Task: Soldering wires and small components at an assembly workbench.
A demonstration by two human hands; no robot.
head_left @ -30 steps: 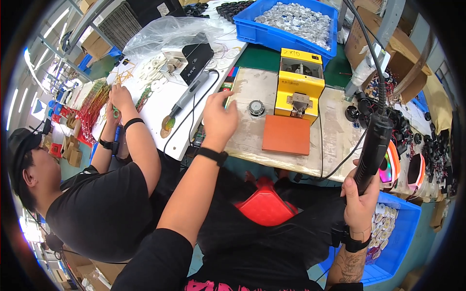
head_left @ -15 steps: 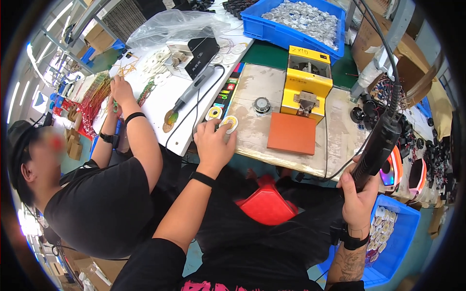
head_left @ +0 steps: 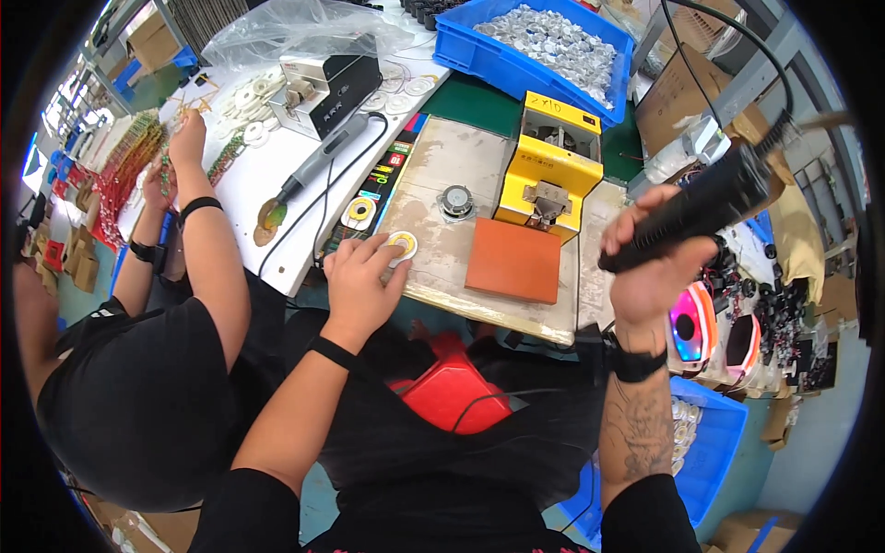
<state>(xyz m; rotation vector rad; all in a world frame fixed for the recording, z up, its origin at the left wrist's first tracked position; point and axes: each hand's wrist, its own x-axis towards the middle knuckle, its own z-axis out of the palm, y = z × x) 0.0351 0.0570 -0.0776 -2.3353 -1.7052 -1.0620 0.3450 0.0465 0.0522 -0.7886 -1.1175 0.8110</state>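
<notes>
My left hand (head_left: 362,284) is at the near left corner of the worktable, its fingers curled on a white disc with a yellow centre (head_left: 401,245). A similar disc (head_left: 358,213) lies just to the left on the dark printed strip. In my right hand (head_left: 659,267) is a black corded electric screwdriver (head_left: 696,210), held above the table's right side and tilted, its lower end toward the left; I cannot make out its tip. A round metal speaker (head_left: 456,203) rests on the board, left of an orange-brown block (head_left: 513,260) and a yellow machine (head_left: 550,166).
At the back, a blue crate (head_left: 466,53) holds many silvery parts. Lower right, another blue bin (head_left: 724,442) contains white discs. A grey handheld tool (head_left: 318,161) lies on the white table at left, where a co-worker (head_left: 147,387) handles coloured wires.
The screwdriver has gone from nearly upright to slanted, and my right hand has risen with its palm turned upward. My left hand stays at the disc. The whole view has shifted.
</notes>
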